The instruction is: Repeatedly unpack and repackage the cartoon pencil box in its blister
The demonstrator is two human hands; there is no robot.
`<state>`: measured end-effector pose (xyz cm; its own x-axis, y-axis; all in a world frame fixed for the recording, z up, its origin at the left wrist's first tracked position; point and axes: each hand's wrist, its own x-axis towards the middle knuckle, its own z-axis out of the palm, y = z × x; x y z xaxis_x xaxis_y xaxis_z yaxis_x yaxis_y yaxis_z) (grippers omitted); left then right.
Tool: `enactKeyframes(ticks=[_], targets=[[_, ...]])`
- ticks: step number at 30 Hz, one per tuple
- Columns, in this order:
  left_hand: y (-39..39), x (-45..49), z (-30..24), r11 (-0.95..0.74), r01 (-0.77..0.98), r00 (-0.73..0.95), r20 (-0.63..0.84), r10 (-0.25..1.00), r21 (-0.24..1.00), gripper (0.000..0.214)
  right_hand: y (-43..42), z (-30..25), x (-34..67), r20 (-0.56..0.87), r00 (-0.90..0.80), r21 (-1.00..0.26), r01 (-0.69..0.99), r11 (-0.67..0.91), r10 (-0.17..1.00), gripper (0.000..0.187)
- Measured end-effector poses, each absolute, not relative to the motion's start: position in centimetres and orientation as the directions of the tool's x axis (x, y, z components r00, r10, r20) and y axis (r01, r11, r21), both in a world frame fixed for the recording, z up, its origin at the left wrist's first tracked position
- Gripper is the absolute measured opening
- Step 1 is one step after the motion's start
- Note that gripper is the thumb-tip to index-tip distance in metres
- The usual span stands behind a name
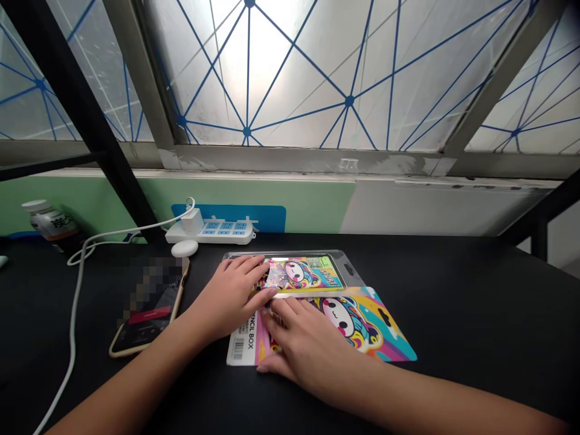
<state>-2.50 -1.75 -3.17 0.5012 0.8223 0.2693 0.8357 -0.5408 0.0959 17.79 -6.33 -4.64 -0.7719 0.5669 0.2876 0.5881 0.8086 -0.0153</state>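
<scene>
Card (362, 332), long axis left–right, beneath bent right hand (306, 347); clear tray (357, 281) just beyond, under spread left hand (231, 296); right-hand pinch indeterminable.

The right hand (308, 347) is covering part of the bright card (394, 338). Behind the card, the left hand (235, 290) is hiding one end of the box (324, 275). Left of the card, blurry squares (151, 284) are covering the top of the phone (147, 332), and a white cord (73, 335) is running out of sight.
</scene>
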Motion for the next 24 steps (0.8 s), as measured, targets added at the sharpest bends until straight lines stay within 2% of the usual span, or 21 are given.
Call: enactKeyframes(ticks=[2, 6, 9, 11, 13, 16, 21, 24], targets=[[-1.7, -2.5, -3.1, -0.536, 0.838, 0.498, 0.264, 0.826, 0.099, 0.049, -6.3, -4.6, 17.7, 0.301, -0.787, -0.002, 0.564, 0.826, 0.538, 0.048], [-1.6, -2.7, -3.2, -0.543, 0.833, 0.503, 0.264, 0.823, 0.105, 0.049, -5.2, -4.0, 18.5, 0.403, -0.77, -0.003, 0.54, 0.842, 0.495, 0.042], [-1.6, -2.8, -3.3, -0.548, 0.829, 0.509, 0.252, 0.823, 0.113, 0.052, -3.0, -3.1, 20.0, 0.493, -0.655, -0.087, 0.618, 0.782, 0.573, 0.033], [-1.5, -2.8, -3.3, -0.544, 0.832, 0.507, 0.246, 0.826, 0.109, 0.054, -1.2, -2.6, 21.2, 0.495, -0.575, -0.123, 0.696, 0.707, 0.651, 0.029], [-1.6, -2.7, -3.3, -0.541, 0.835, 0.506, 0.247, 0.827, 0.099, 0.054, 0.3, -2.2, 22.4, 0.432, -0.531, -0.141, 0.758, 0.636, 0.729, 0.026], [-1.7, -2.6, -3.1, -0.544, 0.835, 0.51, 0.255, 0.822, 0.084, 0.054, 2.0, -1.8, 24.1, 0.289, -0.53, -0.174, 0.79, 0.588, 0.797, 0.035], [-1.8, -2.6, -2.9, -0.543, 0.835, 0.504, 0.272, 0.82, 0.087, 0.055, 3.7, -1.1, 26.1, 0.114, -0.598, -0.265, 0.751, 0.604, 0.793, 0.057], [-1.8, -2.6, -2.9, -0.535, 0.839, 0.496, 0.269, 0.826, 0.097, 0.054, 4.6, -0.8, 26.3, 0.044, -0.606, -0.302, 0.75, 0.589, 0.794, 0.063]])
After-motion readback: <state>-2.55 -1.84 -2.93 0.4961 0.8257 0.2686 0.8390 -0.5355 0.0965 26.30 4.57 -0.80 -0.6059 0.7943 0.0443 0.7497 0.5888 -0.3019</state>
